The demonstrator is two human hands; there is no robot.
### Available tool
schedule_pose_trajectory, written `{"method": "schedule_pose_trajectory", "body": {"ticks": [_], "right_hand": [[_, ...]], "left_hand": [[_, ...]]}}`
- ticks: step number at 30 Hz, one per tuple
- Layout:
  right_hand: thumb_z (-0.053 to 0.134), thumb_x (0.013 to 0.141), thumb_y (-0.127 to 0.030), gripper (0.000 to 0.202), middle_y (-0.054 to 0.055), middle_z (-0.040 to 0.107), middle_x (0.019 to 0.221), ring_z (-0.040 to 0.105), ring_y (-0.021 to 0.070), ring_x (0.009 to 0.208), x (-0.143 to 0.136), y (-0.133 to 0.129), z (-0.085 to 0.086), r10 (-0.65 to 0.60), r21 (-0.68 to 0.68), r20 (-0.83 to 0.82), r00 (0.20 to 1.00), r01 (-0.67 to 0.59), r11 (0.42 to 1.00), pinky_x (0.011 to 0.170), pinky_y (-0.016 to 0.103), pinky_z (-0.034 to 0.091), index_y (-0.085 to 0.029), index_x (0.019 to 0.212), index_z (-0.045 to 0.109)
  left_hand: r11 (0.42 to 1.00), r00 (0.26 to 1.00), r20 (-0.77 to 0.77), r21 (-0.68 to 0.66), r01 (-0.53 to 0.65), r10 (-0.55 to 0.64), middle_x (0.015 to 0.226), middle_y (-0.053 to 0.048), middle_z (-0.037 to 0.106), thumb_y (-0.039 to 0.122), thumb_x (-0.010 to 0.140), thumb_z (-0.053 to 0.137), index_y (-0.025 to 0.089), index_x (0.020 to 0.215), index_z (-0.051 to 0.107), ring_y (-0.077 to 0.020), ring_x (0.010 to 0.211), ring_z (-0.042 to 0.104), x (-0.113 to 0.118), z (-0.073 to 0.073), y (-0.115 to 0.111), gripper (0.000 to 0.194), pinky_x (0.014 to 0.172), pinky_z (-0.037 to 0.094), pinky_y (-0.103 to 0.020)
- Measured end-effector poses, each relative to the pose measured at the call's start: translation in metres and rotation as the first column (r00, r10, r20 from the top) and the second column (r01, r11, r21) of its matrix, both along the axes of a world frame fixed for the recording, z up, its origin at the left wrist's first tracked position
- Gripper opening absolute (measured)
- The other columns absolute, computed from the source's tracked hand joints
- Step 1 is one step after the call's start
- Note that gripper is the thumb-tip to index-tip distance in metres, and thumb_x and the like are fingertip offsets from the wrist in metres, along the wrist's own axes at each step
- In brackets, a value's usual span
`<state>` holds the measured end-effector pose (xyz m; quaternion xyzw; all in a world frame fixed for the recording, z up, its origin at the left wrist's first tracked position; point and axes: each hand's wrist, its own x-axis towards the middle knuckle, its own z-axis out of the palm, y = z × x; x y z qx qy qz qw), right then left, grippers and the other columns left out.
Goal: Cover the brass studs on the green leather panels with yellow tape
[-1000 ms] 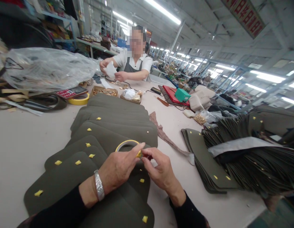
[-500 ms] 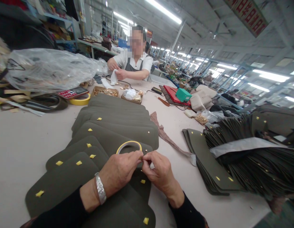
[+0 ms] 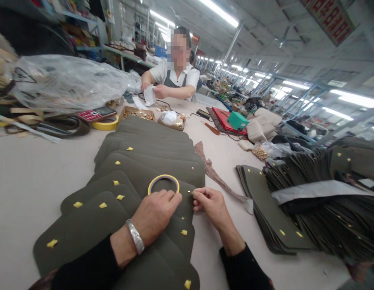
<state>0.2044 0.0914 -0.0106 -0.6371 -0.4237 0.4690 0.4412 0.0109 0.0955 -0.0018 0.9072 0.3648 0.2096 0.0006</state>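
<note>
My left hand, with a silver bracelet at the wrist, is closed on the near edge of a yellow tape roll. The roll rests over overlapping dark green panels. Several yellow tape bits and small gold studs dot the panels. My right hand pinches at the panels' right edge, thumb and forefinger together beside a gold stud. What lies between those fingertips is too small to make out.
A stack of dark panels stands at the right. Behind are boxes of gold parts, a second tape roll and a green box. Across the table a person handles white material. A brown strip lies right of the panels.
My hands were together at the fingertips and are now apart. The right one has moved right, toward the stud at the panel edge. The camera view has shifted slightly.
</note>
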Motion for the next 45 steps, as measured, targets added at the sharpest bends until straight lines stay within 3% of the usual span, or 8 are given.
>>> {"method": "schedule_pose_trajectory", "body": {"ticks": [5, 14, 22, 27, 31, 37, 42, 45], "right_hand": [[0.063, 0.078, -0.037, 0.024, -0.001, 0.061, 0.058, 0.057, 0.0110, 0.047, 0.000, 0.002, 0.000, 0.080, 0.059, 0.224, 0.971, -0.095, 0.994, 0.046, 0.021, 0.048, -0.014, 0.078, 0.069], [0.053, 0.080, -0.015, 0.017, 0.002, 0.068, 0.066, 0.061, 0.0148, 0.061, -0.014, 0.009, 0.001, 0.054, 0.189, 0.738, 0.673, -0.282, 0.941, 0.060, 0.024, 0.043, -0.018, 0.070, 0.066], [0.056, 0.088, -0.021, 0.025, -0.002, 0.066, 0.065, 0.063, 0.0154, 0.057, -0.004, -0.001, 0.001, -0.024, 0.292, 0.625, 0.781, -0.205, 0.934, 0.059, 0.026, 0.049, -0.016, 0.112, 0.058], [0.049, 0.091, -0.012, 0.017, 0.008, 0.067, 0.088, 0.064, 0.0198, 0.083, 0.000, -0.005, 0.004, 0.027, 0.276, 0.895, 0.445, -0.600, 0.751, 0.077, 0.031, 0.050, -0.017, 0.092, 0.065], [0.053, 0.088, -0.009, 0.015, 0.008, 0.068, 0.080, 0.065, 0.0204, 0.075, -0.008, 0.002, 0.001, 0.058, 0.114, 0.953, 0.298, -0.526, 0.843, 0.070, 0.029, 0.049, -0.015, 0.089, 0.067], [0.057, 0.081, -0.009, 0.017, 0.005, 0.073, 0.075, 0.066, 0.0177, 0.070, -0.014, 0.008, 0.005, 0.090, 0.110, 0.864, 0.496, -0.360, 0.927, 0.064, 0.024, 0.045, -0.018, 0.078, 0.071], [0.060, 0.077, -0.012, 0.016, -0.002, 0.068, 0.061, 0.060, 0.0137, 0.055, -0.006, -0.007, 0.020, 0.387, -0.035, 0.700, 0.600, -0.512, 0.858, 0.050, 0.022, 0.037, -0.019, 0.070, 0.071], [0.058, 0.082, -0.015, 0.016, 0.000, 0.072, 0.072, 0.063, 0.0148, 0.063, -0.003, -0.017, 0.025, 0.289, 0.105, 0.624, 0.726, -0.444, 0.890, 0.058, 0.023, 0.044, -0.019, 0.084, 0.073]], "left_hand": [[0.988, 0.985, -0.169, -0.147, -0.040, 0.015, 0.087, -0.003, 0.062, 0.011, 0.090, 0.050, 0.020, 0.091, 0.058, -0.0224, 0.080, 0.055, 0.000, -0.001, 0.006, 0.012, 0.067, 0.047, -0.034], [0.983, 0.986, -0.168, -0.178, -0.044, 0.014, 0.087, -0.003, 0.060, 0.011, 0.091, 0.047, 0.020, 0.091, 0.059, -0.0220, 0.080, 0.054, 0.001, -0.003, 0.006, 0.014, 0.067, 0.048, -0.034], [0.992, 0.987, -0.154, -0.116, -0.058, 0.040, 0.086, -0.004, 0.060, 0.007, 0.087, 0.048, 0.019, 0.089, 0.057, -0.0199, 0.078, 0.054, -0.001, 0.000, 0.005, 0.015, 0.066, 0.046, -0.030], [0.993, 0.983, -0.178, -0.102, -0.053, 0.035, 0.083, -0.005, 0.060, 0.008, 0.087, 0.048, 0.019, 0.089, 0.056, -0.0221, 0.077, 0.055, -0.001, 0.000, 0.005, 0.014, 0.066, 0.047, -0.033], [0.995, 0.976, -0.218, -0.096, -0.010, -0.012, 0.080, -0.005, 0.060, 0.005, 0.085, 0.046, 0.019, 0.087, 0.054, -0.0222, 0.072, 0.056, -0.004, 0.000, 0.005, 0.016, 0.066, 0.047, -0.035], [0.991, 0.984, -0.177, -0.133, 0.009, -0.033, 0.079, -0.003, 0.060, 0.008, 0.088, 0.043, 0.019, 0.089, 0.053, -0.0206, 0.068, 0.059, -0.009, 0.008, 0.007, 0.015, 0.061, 0.049, -0.032], [0.989, 0.996, -0.054, -0.129, 0.070, -0.077, 0.080, -0.002, 0.063, 0.009, 0.089, 0.044, 0.019, 0.097, 0.056, -0.0184, 0.073, 0.063, -0.015, 0.009, 0.009, 0.018, 0.063, 0.052, -0.028], [0.987, 0.986, 0.127, -0.100, 0.123, -0.110, 0.084, -0.002, 0.068, 0.013, 0.093, 0.043, 0.020, 0.110, 0.056, -0.0159, 0.076, 0.067, -0.015, 0.004, 0.009, 0.024, 0.069, 0.055, -0.026]]}}
